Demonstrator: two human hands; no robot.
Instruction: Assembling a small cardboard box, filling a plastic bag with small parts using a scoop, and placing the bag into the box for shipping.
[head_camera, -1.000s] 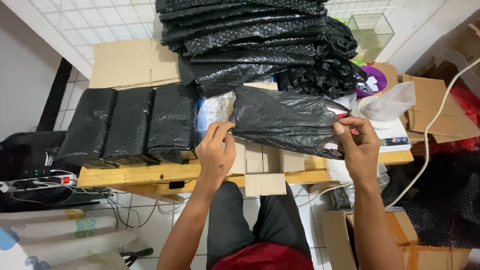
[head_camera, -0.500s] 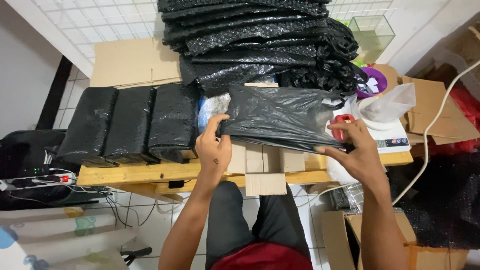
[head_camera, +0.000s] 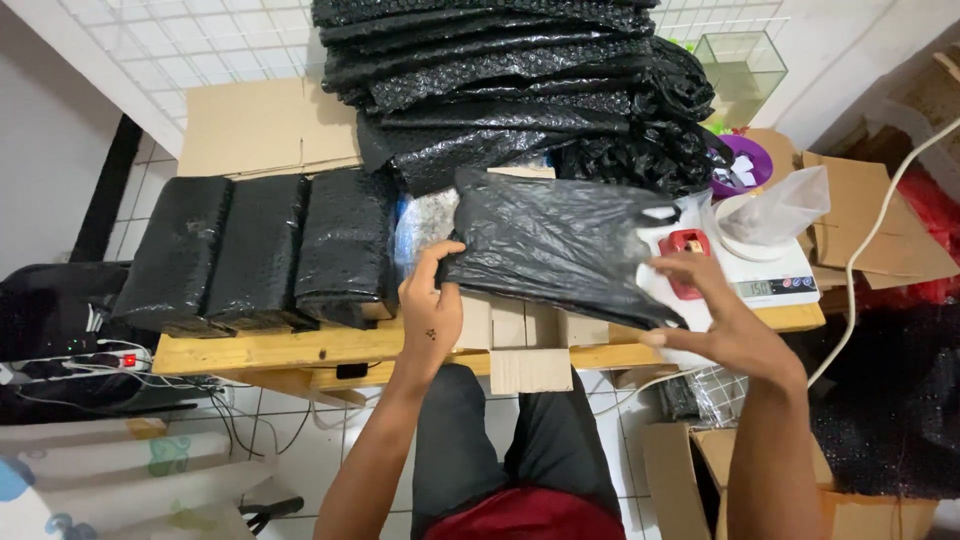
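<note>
While I watch through the head camera, my left hand (head_camera: 432, 308) pinches the near left edge of a black plastic bag (head_camera: 560, 243), thumb on top and fingers curled under it. My right hand (head_camera: 722, 318) grips the bag's lower right corner, fingers closed on the film. The bag is stretched between the two hands, lifted just above a wooden table (head_camera: 270, 350), and its far edge lies against a tall stack of black bubble-wrap sheets (head_camera: 510, 85). I cannot tell whether the bag holds anything; it looks flat and crumpled.

Left of the bag, three parcels wrapped in black bubble wrap (head_camera: 255, 250) stand side by side, touching each other. A parcel in clear bubble wrap (head_camera: 422, 222) shows between them and the bag, partly hidden by it.

Under the bag, a flattened cardboard piece (head_camera: 520, 340) hangs over the table's near edge. On the right, a white scale (head_camera: 770, 275) carries a clear plastic bag (head_camera: 775, 205), seemingly empty, and a red tape dispenser (head_camera: 685, 245) sits just beside my right fingers. Behind it, a purple bowl (head_camera: 742, 165) holds white scraps. Farther back, a small glass tank (head_camera: 740, 65) stands by the tiled wall, its contents unclear. Near my right arm, an open cardboard box (head_camera: 690, 465) sits on the floor.
</note>
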